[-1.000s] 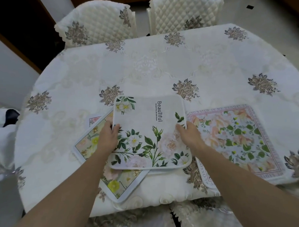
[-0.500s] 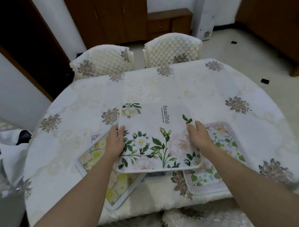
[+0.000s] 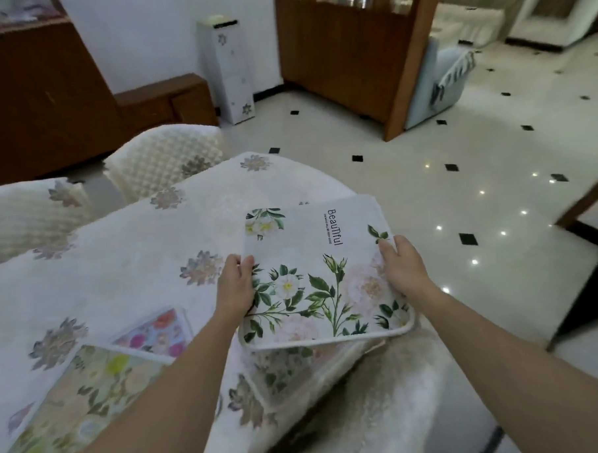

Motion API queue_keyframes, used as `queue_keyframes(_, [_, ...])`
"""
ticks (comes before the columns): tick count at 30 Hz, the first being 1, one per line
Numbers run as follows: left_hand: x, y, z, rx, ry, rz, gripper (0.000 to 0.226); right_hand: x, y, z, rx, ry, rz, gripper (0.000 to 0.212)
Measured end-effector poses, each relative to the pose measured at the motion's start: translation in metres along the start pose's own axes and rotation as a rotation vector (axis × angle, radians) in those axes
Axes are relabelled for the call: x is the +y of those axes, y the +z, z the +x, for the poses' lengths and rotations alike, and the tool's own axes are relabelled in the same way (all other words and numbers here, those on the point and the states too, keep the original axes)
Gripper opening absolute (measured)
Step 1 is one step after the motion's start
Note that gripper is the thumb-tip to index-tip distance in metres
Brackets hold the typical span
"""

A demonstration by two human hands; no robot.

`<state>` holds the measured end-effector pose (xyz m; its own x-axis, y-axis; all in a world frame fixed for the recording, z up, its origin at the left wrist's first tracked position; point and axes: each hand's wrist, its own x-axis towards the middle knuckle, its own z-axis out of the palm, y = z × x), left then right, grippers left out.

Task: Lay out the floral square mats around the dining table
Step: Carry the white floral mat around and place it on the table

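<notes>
both hands, left hand (image 3: 237, 290) and right hand (image 3: 400, 270), pinch the white floral mat (image 3: 322, 276) by its side edges, lifted at frame centre. it looks mid-carry; next it needs a free place on the dining table (image 3: 127, 254).

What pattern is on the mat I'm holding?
White mat with green-leaved white and pale pink flowers and the word Beautiful; the head view shows it best.

One wide-angle view, worn on the person's head, looks forward and down along both bare forearms. It sits close over an edge of the round cloth-covered bench (image 3: 127, 254); the white square floral mat (image 3: 320, 276) in the left hand (image 3: 235, 287) and right hand (image 3: 400, 270) fills mid-frame, glossy white tiled floor (image 3: 425, 173) beyond.
</notes>
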<state>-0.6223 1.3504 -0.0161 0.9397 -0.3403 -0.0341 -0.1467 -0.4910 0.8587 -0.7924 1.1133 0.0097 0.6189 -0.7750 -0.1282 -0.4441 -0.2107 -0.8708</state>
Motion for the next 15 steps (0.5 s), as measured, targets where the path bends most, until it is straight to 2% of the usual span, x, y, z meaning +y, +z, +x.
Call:
queue_keyframes(7, [0.085,0.143,0.003,-0.216,0.093,0.004,0.031,0.073,-0.135,0.021,0.234,0.154,0.067,0.029])
queue_keyframes(15, [0.148,0.287,-0.007,-0.382,0.117,0.017,0.028,0.160,-0.245,0.048,0.360,0.297,0.071,0.027])
